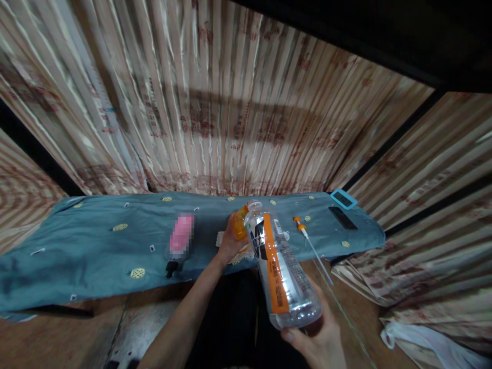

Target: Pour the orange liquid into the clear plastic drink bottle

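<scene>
My right hand [323, 333] is closed around the base of a clear plastic drink bottle [288, 266] with an orange and silver label. The bottle is tilted, its capless neck pointing up and away over an orange see-through bottle [241, 224]. My left hand [229, 246] is wrapped around that orange bottle. Whether the two mouths touch, or liquid is flowing, I cannot tell. To the right lies an orange and white pump head [300, 227] with a long thin tube reaching past the table edge. White tissue-like material [219, 239] lies by my left hand, partly hidden.
A blue-green patterned cloth [96, 246] covers the narrow table. On it are a blurred pink item [181, 236] with a black end, a black phone [343, 218] and a blue-framed device [344, 199]. Striped curtains [230, 102] surround it. A white plastic bag [423, 341] is at lower right.
</scene>
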The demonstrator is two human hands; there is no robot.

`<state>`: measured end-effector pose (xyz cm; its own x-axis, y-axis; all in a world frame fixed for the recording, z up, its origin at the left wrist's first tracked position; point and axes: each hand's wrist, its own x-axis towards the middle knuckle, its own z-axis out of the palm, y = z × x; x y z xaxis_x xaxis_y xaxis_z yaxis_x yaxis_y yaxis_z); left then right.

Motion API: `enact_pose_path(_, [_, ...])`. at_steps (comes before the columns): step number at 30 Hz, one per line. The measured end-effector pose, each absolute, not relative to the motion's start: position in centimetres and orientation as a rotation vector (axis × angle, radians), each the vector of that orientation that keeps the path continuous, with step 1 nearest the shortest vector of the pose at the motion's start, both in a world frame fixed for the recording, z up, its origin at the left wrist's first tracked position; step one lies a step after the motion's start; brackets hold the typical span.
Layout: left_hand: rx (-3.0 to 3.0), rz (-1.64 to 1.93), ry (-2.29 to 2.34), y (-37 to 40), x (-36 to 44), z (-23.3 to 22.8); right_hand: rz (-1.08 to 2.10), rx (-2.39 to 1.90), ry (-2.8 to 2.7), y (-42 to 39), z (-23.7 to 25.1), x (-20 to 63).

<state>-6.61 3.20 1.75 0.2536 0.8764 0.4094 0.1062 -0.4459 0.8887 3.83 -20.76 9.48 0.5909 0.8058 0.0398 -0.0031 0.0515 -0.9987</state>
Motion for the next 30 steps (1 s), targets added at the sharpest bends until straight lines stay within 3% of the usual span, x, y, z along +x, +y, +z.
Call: enact_pose_path(30, [1.767,1.309,0.886,4.4,-6.1,4.3,0.687,-1.422,-0.812,-20.7,9.6,4.2])
